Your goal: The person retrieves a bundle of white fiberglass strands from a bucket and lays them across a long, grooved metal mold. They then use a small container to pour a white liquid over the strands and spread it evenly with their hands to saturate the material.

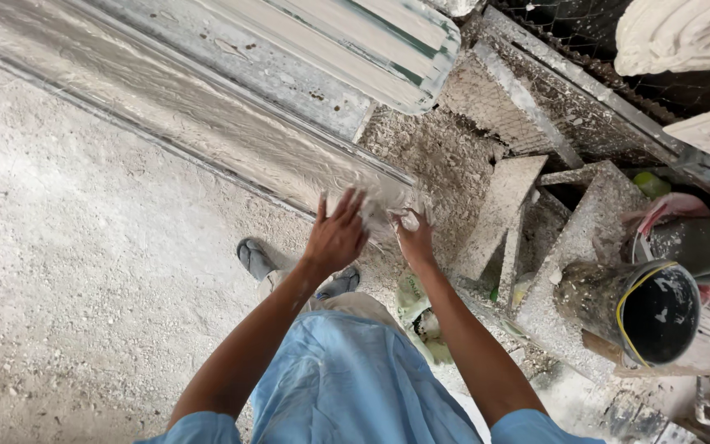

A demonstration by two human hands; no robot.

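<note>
Both arms reached forward from the lower centre of the frame. The left hand (337,237) lay flat, fingers spread wide, pressed on the near end of a long plaster-coated slab (207,131) that ran from the upper left to the middle. The right hand (415,238) was curled narrow around a small pale lump of wet plaster (408,219) at the slab's end corner. A black bucket (659,312) with a yellow rim lay tipped at the right edge. A green-and-white crumpled bag (421,316) sat on the floor beneath the right forearm.
</note>
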